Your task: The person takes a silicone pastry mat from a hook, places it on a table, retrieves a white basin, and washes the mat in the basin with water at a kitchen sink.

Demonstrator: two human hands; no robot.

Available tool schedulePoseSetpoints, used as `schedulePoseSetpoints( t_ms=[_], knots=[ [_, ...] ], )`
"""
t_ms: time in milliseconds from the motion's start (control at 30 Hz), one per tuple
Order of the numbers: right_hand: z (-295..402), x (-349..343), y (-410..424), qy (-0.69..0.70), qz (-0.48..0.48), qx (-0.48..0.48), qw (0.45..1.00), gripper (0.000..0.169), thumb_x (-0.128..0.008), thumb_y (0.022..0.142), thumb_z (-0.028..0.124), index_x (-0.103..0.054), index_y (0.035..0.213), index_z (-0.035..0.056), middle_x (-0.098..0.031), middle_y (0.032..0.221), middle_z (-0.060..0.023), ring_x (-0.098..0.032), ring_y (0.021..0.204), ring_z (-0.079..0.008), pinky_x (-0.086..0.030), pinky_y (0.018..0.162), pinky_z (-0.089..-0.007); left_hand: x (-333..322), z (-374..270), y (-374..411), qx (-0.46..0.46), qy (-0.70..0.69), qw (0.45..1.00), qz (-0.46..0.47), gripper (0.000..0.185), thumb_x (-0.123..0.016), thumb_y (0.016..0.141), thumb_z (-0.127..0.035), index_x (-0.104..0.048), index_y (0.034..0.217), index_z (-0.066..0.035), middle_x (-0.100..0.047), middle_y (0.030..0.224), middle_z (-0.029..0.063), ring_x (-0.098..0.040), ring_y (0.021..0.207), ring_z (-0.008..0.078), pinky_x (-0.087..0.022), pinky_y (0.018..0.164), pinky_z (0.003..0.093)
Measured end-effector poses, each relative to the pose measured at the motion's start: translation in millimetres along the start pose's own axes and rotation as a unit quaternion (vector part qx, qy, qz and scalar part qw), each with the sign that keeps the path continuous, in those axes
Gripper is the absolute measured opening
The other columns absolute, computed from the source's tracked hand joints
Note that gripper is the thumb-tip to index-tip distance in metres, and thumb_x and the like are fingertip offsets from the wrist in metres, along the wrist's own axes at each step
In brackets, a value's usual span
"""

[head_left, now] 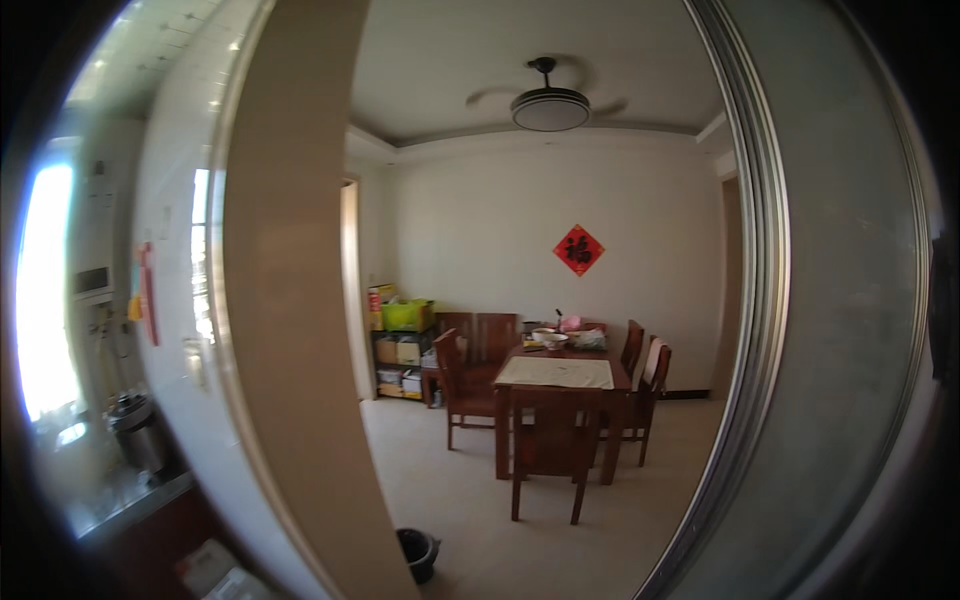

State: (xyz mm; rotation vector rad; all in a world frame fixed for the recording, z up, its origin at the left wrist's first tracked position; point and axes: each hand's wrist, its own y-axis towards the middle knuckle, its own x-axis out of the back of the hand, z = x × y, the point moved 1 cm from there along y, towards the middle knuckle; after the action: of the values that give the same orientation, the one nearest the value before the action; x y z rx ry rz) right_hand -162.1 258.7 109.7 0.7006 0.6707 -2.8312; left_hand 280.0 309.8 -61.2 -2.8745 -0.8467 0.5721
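Note:
Neither of my hands is in view. Before me, past a doorway, stands a dark reddish-brown wooden dining table [621, 375] with a pale cloth [556, 372] over its near end. Toward the table's far end are a white bowl [553, 340], a pink item [571, 323] and other small things too small to tell apart. A wooden chair [556, 435] has its back to me at the near end, and more chairs line both sides. On the far wall hangs a red diamond-shaped paper decoration [578, 250] with a black character.
A sliding-door frame [772, 247] with glass borders the right; a beige door jamb [289, 285] stands left. A black bucket [418, 555] is on the floor by the jamb. A shelf rack [399, 349] holds boxes and a green bin. At far left, a metal container [139, 431] stands on a counter.

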Motion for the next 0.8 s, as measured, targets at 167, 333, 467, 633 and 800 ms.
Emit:
schedulePoseSetpoints(
  t_ms=[167, 333, 467, 633, 800],
  knots=[
    [71, 11, 143, 0.124, -0.053, 0.047, 0.99, 0.011, -0.054, 0.08, 0.014, -0.051, 0.07, 0.0097, -0.048, 0.06, -0.0017, -0.044, 0.047, -0.0106, -0.034, 0.039, -0.0223, -160, 24, 116, 0.219, 0.035, 0.965, 0.138, 0.04, -0.053, 0.082, -0.035, -0.047, 0.113, -0.01, -0.055, 0.1, 0.0111, -0.053, 0.095, 0.029, -0.047, 0.071, 0.0383],
    [189, 36, 298, 0.1, -0.103, 0.112, 0.983, 0.012, -0.054, 0.079, 0.014, -0.05, 0.069, 0.0111, -0.048, 0.06, -0.0018, -0.044, 0.047, -0.0111, -0.035, 0.039, -0.0232, -163, 104, 191, 0.323, -0.043, 0.913, 0.246, 0.032, -0.048, 0.085, -0.031, -0.049, 0.109, -0.011, -0.053, 0.098, 0.0093, -0.05, 0.093, 0.0272, -0.04, 0.079, 0.0449],
    [272, 28, 399, 0.097, -0.091, 0.135, 0.982, 0.011, -0.058, 0.078, 0.016, -0.051, 0.07, 0.0113, -0.049, 0.06, -0.0019, -0.045, 0.047, -0.0111, -0.036, 0.04, -0.0242, -137, 130, 208, 0.396, 0.234, 0.888, 0.024, 0.028, -0.048, 0.087, -0.026, -0.049, 0.109, -0.01, -0.053, 0.097, 0.007, -0.05, 0.09, 0.0196, -0.041, 0.078, 0.0391],
    [346, 19, 508, 0.123, -0.113, 0.185, 0.968, 0.012, -0.06, 0.077, 0.017, -0.052, 0.071, 0.0099, -0.049, 0.059, -0.0017, -0.045, 0.046, -0.0116, -0.037, 0.041, -0.0251, -138, 115, 257, 0.507, 0.235, 0.825, -0.084, 0.029, -0.049, 0.086, -0.027, -0.049, 0.109, -0.009, -0.053, 0.096, 0.0073, -0.051, 0.087, 0.0196, -0.042, 0.075, 0.0377],
    [421, 53, 627, 0.181, -0.218, 0.234, 0.93, 0.011, -0.059, 0.077, 0.016, -0.053, 0.071, 0.0084, -0.05, 0.061, -0.0022, -0.045, 0.047, -0.0143, -0.039, 0.043, -0.0278, -214, 77, 434, 0.472, 0.228, 0.845, -0.1, 0.03, -0.05, 0.086, -0.028, -0.049, 0.108, -0.008, -0.054, 0.095, 0.0076, -0.052, 0.085, 0.0197, -0.044, 0.072, 0.0362]
  ],
)
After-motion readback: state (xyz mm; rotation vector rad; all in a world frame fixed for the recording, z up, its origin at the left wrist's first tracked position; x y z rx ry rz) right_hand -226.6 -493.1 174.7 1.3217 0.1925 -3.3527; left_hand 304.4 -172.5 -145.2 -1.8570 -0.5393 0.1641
